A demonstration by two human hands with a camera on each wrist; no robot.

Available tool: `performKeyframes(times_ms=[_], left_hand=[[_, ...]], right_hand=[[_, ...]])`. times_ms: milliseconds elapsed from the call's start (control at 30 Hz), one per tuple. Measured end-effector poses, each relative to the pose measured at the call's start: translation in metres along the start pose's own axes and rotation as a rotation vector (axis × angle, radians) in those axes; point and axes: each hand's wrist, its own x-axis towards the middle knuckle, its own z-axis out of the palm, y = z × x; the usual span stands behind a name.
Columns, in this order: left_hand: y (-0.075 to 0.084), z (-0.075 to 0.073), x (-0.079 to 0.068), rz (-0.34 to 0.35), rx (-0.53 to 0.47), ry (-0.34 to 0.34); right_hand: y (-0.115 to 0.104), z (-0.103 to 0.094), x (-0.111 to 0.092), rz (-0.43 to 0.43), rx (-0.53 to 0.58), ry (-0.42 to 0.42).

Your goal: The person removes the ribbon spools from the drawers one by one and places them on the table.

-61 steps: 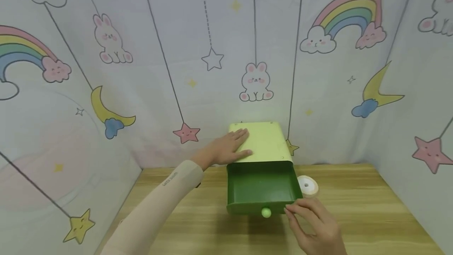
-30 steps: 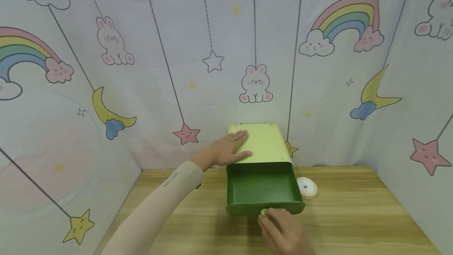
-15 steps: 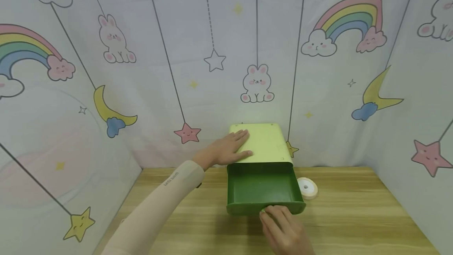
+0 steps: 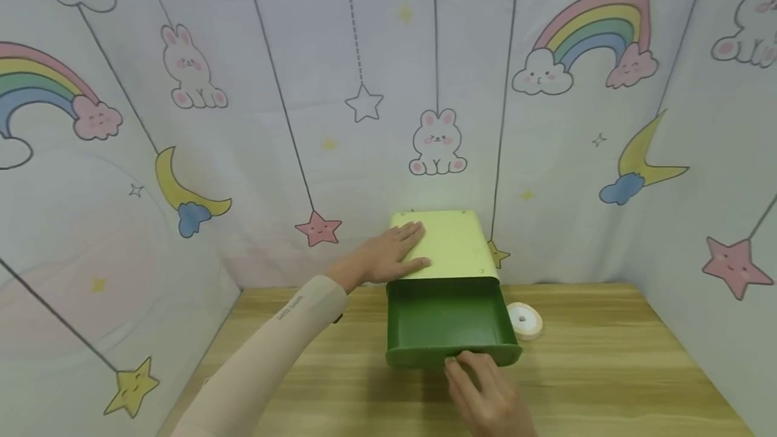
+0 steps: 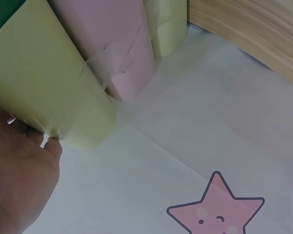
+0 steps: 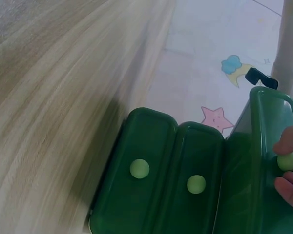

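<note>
A small desktop drawer unit (image 4: 458, 241) with a pale yellow top stands against the back wall. Its green top drawer (image 4: 419, 357) is pulled far out, and nothing shows inside. My left hand (image 4: 388, 256) rests flat on the left part of the unit's top, fingers extended. In the left wrist view, that hand (image 5: 24, 175) lies along the yellow casing's edge. At the drawer's front, my right hand (image 4: 488, 390) pinches the round light green drawer knob (image 6: 287, 162) between thumb and fingers, as the right wrist view shows.
Two lower drawers (image 6: 139, 195) with round knobs are closed. A cream roll with a white hub (image 4: 525, 320) lies on the wooden table (image 4: 607, 356), right of the unit. Cloth walls (image 4: 303, 86) with printed rabbits, stars and rainbows enclose the table.
My right hand has moved left from the drawer's right front corner to its knob and now pinches it. The left hand and the pulled-out drawer look unchanged.
</note>
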Motion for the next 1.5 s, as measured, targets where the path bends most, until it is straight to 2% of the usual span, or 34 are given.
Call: performKeyframes(times_ms=[400, 567, 800, 1133, 1367, 1500], left_hand=[[0.0, 0.005, -0.002, 0.016, -0.007, -0.007], [0.0, 0.005, -0.001, 0.015, 0.003, 0.009], [0.001, 0.004, -0.003, 0.0, 0.0, -0.006], [0.003, 0.003, -0.001, 0.015, -0.004, 0.008], [0.0, 0.003, 0.001, 0.005, -0.002, 0.017], [-0.001, 0.001, 0.002, -0.004, 0.003, 0.012]], right_hand=[[-0.003, 0.0, 0.013, -0.056, -0.002, 0.102], [-0.004, -0.001, 0.016, -0.033, 0.011, 0.089], [-0.003, -0.002, 0.023, -0.039, -0.006, 0.08], [-0.002, -0.003, 0.027, -0.007, -0.029, 0.042], [0.003, -0.003, 0.037, -0.016, -0.012, 0.068], [0.005, -0.003, 0.039, -0.01, -0.004, 0.049]])
